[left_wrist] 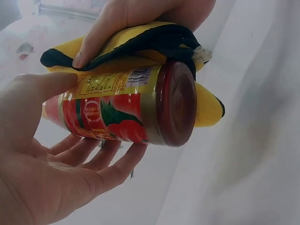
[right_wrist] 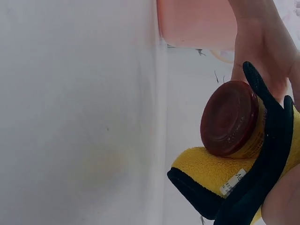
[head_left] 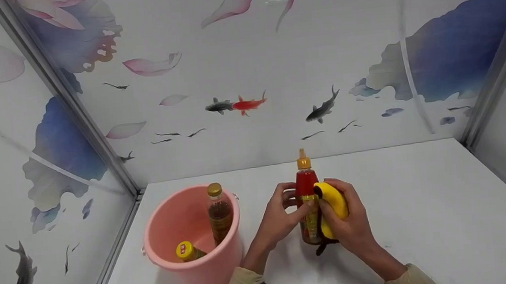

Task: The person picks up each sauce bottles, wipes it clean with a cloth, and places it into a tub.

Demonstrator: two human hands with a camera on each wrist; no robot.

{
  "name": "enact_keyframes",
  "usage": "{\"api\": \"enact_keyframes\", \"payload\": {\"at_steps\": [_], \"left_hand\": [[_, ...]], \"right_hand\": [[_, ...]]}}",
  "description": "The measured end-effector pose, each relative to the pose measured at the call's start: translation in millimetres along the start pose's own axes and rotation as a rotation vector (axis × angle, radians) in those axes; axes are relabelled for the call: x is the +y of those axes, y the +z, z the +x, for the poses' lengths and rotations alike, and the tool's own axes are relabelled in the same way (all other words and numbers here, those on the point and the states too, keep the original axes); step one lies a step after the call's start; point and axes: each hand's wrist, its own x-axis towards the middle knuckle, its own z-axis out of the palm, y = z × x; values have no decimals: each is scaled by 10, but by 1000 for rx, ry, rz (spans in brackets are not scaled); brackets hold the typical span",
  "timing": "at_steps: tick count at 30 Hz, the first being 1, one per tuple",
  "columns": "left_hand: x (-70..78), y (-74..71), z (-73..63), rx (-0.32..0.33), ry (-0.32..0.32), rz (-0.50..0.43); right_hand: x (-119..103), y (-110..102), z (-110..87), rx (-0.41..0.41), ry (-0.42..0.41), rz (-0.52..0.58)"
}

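A squeeze bottle of red sauce (head_left: 305,178) with an orange nozzle cap is held upright; tomatoes show on its label in the left wrist view. My left hand (head_left: 281,218) grips it, the thumb on the near side and the fingers round the far side. Against the bottle's right side, my right hand (head_left: 353,218) holds a folded yellow cloth (head_left: 333,199) with dark edging. One end of the cloth (right_wrist: 201,171) hangs beside the bottle's dark red base (right_wrist: 229,119). The right fingers are partly hidden behind the cloth.
A pink bucket (head_left: 210,273) stands on the white table (head_left: 436,217), left of my hands. Inside it are a dark bottle (head_left: 220,217) with a gold cap, leaning on the wall, and a yellow-capped container (head_left: 185,250). Printed panels (head_left: 234,139) enclose the table's back and sides.
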Motion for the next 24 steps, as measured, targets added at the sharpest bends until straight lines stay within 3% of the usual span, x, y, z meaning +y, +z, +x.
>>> {"api": "enact_keyframes", "payload": {"at_steps": [9, 18, 24], "left_hand": [[-22, -12, -15, -84, 9, 36], [-45, 2, -22, -92, -8, 97], [-17, -21, -33, -134, -13, 89]], "right_hand": [[11, -35, 38, 15, -42, 19], [-29, -62, 30, -2, -52, 9], [-31, -85, 52, 20, -42, 23]]}}
